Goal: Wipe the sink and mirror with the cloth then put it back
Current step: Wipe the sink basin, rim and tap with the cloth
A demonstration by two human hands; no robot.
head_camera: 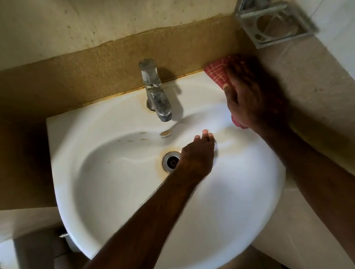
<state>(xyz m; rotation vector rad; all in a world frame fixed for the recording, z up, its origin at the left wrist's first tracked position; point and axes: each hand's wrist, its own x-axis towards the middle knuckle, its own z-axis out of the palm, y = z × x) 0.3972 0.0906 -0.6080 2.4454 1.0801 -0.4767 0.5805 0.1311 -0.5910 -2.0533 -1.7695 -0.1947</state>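
Fingers [237,69] of right hand [251,99] flat on cloth [215,72]

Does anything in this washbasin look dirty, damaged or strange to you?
Yes. Brownish stains ring the drain and the foot of the tap, and they run along the back edge of the sink. They look like rust or scale. Nothing appears spilled or broken.

Tap [155,92] behind drain [171,162] — cloth [217,73] right, on sink [114,209]
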